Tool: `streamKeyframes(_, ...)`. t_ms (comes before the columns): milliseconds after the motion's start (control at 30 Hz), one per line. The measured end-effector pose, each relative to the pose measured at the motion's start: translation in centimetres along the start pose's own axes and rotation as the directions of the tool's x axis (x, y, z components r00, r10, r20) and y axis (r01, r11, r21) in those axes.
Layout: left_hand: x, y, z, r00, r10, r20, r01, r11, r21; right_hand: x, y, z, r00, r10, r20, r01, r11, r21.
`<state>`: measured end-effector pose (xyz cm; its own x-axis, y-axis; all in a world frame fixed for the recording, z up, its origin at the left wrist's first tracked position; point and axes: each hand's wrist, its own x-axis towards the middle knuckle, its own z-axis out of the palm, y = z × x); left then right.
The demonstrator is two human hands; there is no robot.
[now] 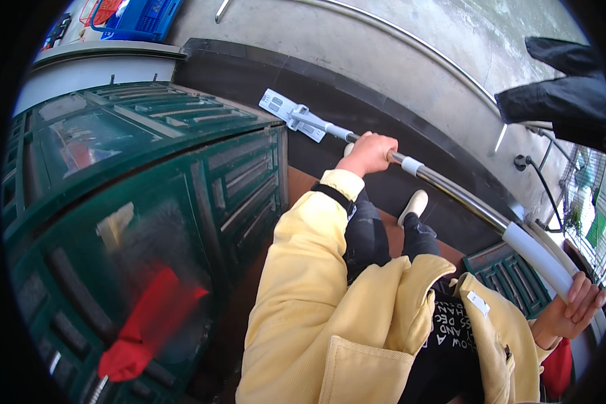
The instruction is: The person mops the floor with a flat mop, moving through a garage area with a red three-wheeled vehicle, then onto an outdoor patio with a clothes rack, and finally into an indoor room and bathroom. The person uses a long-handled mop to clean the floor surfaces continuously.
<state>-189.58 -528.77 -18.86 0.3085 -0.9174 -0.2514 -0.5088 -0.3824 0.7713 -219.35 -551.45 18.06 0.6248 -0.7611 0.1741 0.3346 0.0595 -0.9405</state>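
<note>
Both my hands are on a flat mop, whose metal pole [461, 195] slants across the view from upper left to lower right. My left hand [369, 153] is wrapped around the pole's lower part, near a white collar. At the far right, my right hand [578, 308] closes around the end of the thick white grip [535, 256]. The pale grey, slotted mop plate [293, 116] is at the far end, over the dark tiles beside the green door's corner. No cloth shows on its upper side; its underside is hidden.
At left, a green panelled metal door [135, 202] stands with a red cloth [145, 330] on it. A steel rail [411, 40] runs beyond the dark tiled strip [343, 84]. Dark clothing [559, 94] hangs at upper right. A blue basket [141, 20] sits at upper left.
</note>
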Motion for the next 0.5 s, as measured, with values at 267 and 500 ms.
streamKeyframes(267, 0.2, -4.1, -6.0, 0.974, 0.022, -0.223, -0.016, 1.0, 0.027, 5.4, -1.1, 3.7, 0.768, -0.211, -0.605, -0.023, 0.934, -0.356)
streamKeyframes(500, -3.8, -12.5, -12.6, 0.952, -0.09, -0.292, 0.104, 0.994, 0.036, 3.2, 6.5, 16.7, 0.98, 0.103, 0.17, -0.083, 0.989, -0.121)
